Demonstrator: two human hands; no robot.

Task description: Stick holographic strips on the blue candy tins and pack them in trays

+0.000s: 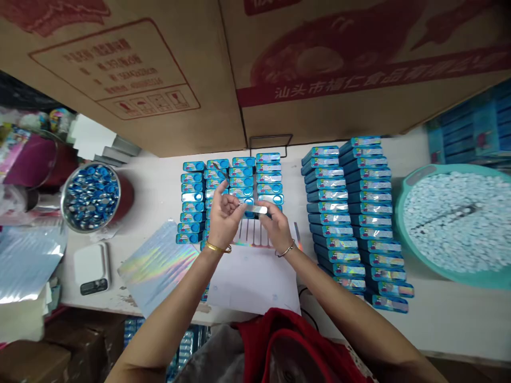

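White table; foil strip pinched by right fingers.

White table: blue tins in rows, holographic sheet, scale, teal basin.

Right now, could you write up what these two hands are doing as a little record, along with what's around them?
Left hand: raised, fingers curled, beside the strip
Right hand: pinching a small silver strip
Things: rows of blue tins lie just beyond the hands; white paper sheet lies nearer the person
Rest: stacked blue tins; teal tub of pale round pieces; steel bowl of blue pieces; holographic film; digital scale
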